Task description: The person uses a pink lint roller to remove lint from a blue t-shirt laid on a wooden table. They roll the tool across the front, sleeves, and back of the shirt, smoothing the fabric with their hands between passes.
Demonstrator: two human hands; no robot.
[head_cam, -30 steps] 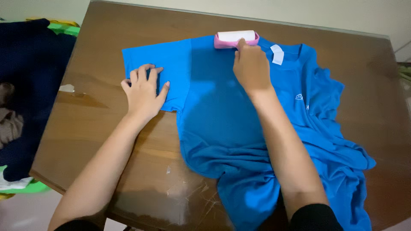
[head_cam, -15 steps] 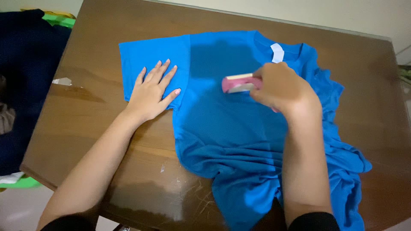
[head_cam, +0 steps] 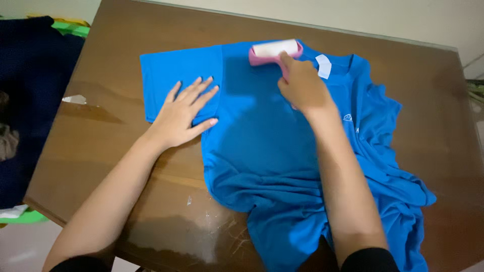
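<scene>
Lying in a heap at the far left edge, dark navy clothing (head_cam: 30,100) rests over a green item (head_cam: 70,27) beside a brown wooden table (head_cam: 126,65), where a small white scrap (head_cam: 74,99) sits on the bare wood. On the table a bright blue T-shirt (head_cam: 262,151) is spread flat at its upper part and bunched toward the near edge. A person's left hand (head_cam: 184,113) presses open, fingers spread and palm down, on the shirt's left sleeve. Further right, the right hand (head_cam: 302,85) is closed around the handle of a pink lint roller (head_cam: 275,51), whose white roll touches the fabric near the shoulder, just left of the white neck label (head_cam: 323,66). The shirt's right side lies rumpled toward the table's right edge.
</scene>
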